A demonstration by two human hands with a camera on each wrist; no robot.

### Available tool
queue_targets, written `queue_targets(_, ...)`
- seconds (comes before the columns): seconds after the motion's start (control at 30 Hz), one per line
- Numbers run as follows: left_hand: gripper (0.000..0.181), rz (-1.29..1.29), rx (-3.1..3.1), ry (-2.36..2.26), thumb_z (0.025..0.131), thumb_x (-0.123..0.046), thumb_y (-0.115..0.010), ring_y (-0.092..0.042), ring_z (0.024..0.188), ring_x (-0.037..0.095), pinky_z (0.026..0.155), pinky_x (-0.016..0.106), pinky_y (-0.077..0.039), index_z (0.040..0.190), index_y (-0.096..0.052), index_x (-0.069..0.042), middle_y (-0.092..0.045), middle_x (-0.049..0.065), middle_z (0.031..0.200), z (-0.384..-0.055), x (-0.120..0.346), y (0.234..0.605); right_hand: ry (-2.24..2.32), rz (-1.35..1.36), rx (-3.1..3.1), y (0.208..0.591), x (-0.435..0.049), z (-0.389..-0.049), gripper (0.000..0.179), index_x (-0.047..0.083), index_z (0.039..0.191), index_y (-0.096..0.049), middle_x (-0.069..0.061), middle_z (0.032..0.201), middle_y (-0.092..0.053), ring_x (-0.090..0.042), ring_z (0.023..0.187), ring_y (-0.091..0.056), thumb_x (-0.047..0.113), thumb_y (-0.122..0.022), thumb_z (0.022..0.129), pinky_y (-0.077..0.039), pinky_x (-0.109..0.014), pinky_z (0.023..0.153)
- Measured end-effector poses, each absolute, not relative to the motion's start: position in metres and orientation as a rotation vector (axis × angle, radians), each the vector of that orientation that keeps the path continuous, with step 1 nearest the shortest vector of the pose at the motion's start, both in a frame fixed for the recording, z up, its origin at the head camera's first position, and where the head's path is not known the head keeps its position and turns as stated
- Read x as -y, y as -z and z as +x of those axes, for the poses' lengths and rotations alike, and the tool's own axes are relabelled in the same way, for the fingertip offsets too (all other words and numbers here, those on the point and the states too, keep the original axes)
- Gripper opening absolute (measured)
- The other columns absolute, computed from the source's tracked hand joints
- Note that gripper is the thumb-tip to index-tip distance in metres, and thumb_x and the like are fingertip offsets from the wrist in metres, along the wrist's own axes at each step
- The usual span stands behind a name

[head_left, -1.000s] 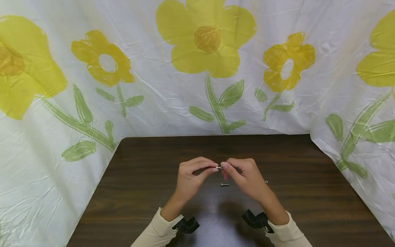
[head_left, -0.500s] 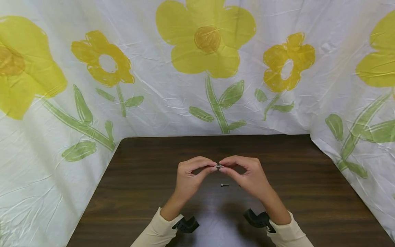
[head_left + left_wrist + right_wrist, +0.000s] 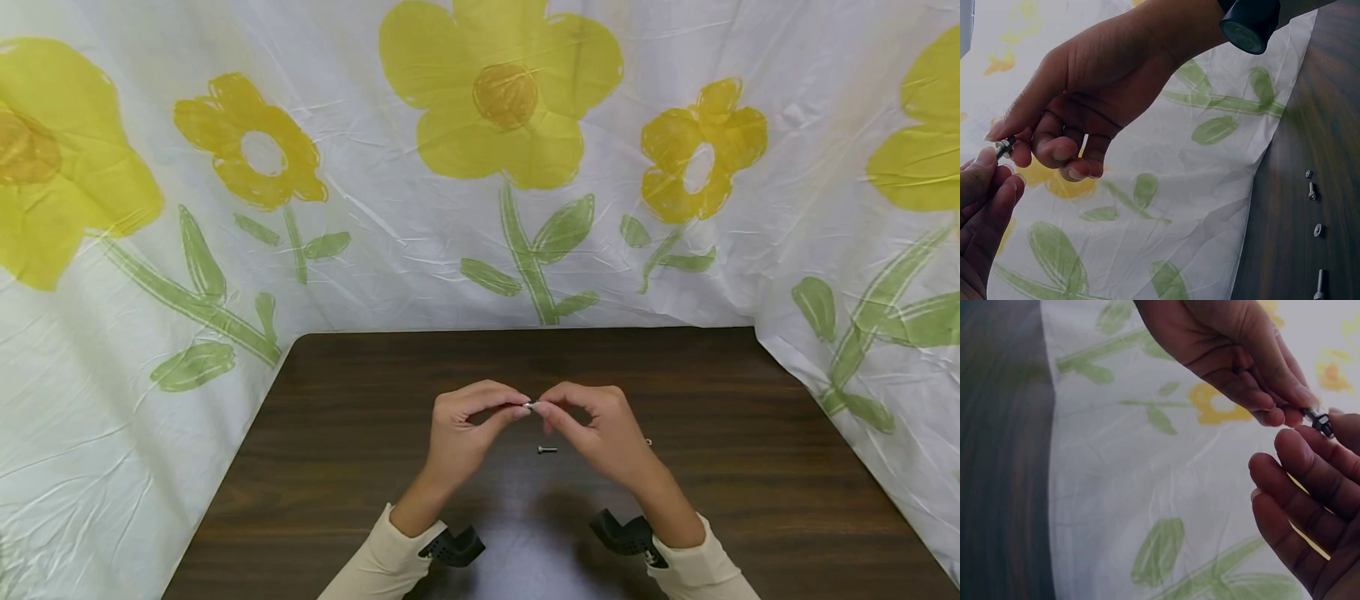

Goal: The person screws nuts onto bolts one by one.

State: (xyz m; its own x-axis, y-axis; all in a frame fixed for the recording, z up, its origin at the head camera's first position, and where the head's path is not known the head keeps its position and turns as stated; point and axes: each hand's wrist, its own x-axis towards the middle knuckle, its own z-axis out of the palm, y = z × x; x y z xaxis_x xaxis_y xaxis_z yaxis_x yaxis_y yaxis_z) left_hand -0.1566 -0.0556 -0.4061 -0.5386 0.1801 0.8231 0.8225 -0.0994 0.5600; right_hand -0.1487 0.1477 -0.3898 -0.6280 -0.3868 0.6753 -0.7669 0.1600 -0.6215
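Over the middle of the table, the left hand (image 3: 459,433) pinches a small metal bolt (image 3: 1310,412) between thumb and fingertips. A nut (image 3: 1322,424) sits around the bolt, and the right hand (image 3: 592,429) pinches it from the other side with thumb and index finger. In the right wrist view, the right hand's other fingers (image 3: 1300,506) are spread and loosely bent. Fingertips hide much of the bolt, so how far the nut is along it cannot be told. Below the hands a second screw (image 3: 547,450) lies on the table.
Behind the right wrist, a small nut (image 3: 648,442) shows in part on the dark wooden table (image 3: 337,467). In the left wrist view, a nut (image 3: 1319,230) and a longer bolt (image 3: 1320,284) lie in line. A flowered white cloth (image 3: 390,250) hangs around the table.
The right fingertips draw back to the right, showing the bolt and nut, then close in again and cover more of them. The left hand stays nearly still, pinching the bolt.
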Motion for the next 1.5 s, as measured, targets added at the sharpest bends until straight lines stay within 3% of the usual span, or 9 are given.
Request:
queue_targets(0.23, 0.021, -1.092, 1.679, 1.696, 0.079, 0.014, -0.079, -0.072, 0.078, 0.022, 0.069, 0.031, -0.061, 0.095, -0.077, 0.002, -0.074, 0.016, 0.087, -0.1557, 0.0552, 0.4059, -1.438, 1.069, 2.113, 0.3896, -0.1456, -0.1472, 0.033, 0.022, 0.077, -0.067, 0.010, 0.067, -0.065, -0.007, 0.065, -0.063, -0.006, -0.064, 0.095, -0.053, -0.023, 0.064)
queue_targets(0.4, 0.021, -1.079, 1.686, 1.684, 0.079, 0.015, -0.078, -0.071, 0.078, 0.022, 0.069, 0.031, -0.060, 0.094, -0.077, 0.001, -0.074, 0.014, 0.088, -0.1552, 0.0557, 0.4054, -1.441, 1.076, 2.062, 0.3910, -0.1469, -0.1484, 0.021, 0.013, 0.096, -0.073, 0.004, 0.080, -0.072, -0.010, 0.069, -0.067, -0.007, -0.074, 0.088, -0.055, -0.023, 0.066)
queue_targets(0.5, 0.021, -1.074, 1.685, 1.677, 0.079, 0.015, -0.078, -0.071, 0.079, 0.021, 0.069, 0.030, -0.060, 0.094, -0.077, 0.001, -0.074, 0.014, 0.088, -0.1551, 0.0561, 0.4049, -1.446, 1.114, 1.972, 0.3909, -0.1476, -0.1495, 0.037, 0.006, 0.108, -0.073, -0.004, 0.093, -0.076, -0.014, 0.079, -0.072, -0.011, -0.082, 0.077, -0.059, -0.024, 0.071)
queue_targets(0.63, 0.022, -1.087, 1.680, 1.679, 0.079, 0.017, -0.077, -0.072, 0.079, 0.022, 0.068, 0.031, -0.060, 0.095, -0.077, 0.001, -0.074, 0.014, 0.089, -0.1553, 0.0563, 0.4044, -1.458, 1.167, 1.878, 0.3904, -0.1471, -0.1511, 0.041, 0.003, 0.106, -0.075, -0.009, 0.095, -0.076, -0.018, 0.083, -0.073, -0.017, -0.083, 0.071, -0.059, -0.025, 0.075)
queue_targets(1.03, 0.020, -1.117, 1.669, 1.689, 0.080, 0.015, -0.077, -0.071, 0.078, 0.022, 0.068, 0.032, -0.061, 0.095, -0.077, 0.002, -0.074, 0.015, 0.088, -0.1567, 0.0557, 0.4072, -1.465, 1.126, 2.037, 0.3899, -0.1471, -0.1486, 0.024, 0.011, 0.099, -0.074, 0.000, 0.084, -0.074, -0.013, 0.073, -0.070, -0.010, -0.073, 0.087, -0.058, -0.026, 0.071)
queue_targets(1.5, 0.016, -1.124, 1.667, 1.693, 0.081, 0.011, -0.078, -0.071, 0.078, 0.022, 0.070, 0.032, -0.061, 0.094, -0.077, 0.002, -0.073, 0.016, 0.086, -0.1565, 0.0536, 0.4082, -1.433, 1.066, 2.101, 0.3913, -0.1434, -0.1477, 0.033, 0.020, 0.076, -0.065, 0.009, 0.068, -0.063, -0.010, 0.061, -0.060, -0.006, -0.062, 0.097, -0.051, -0.023, 0.062)
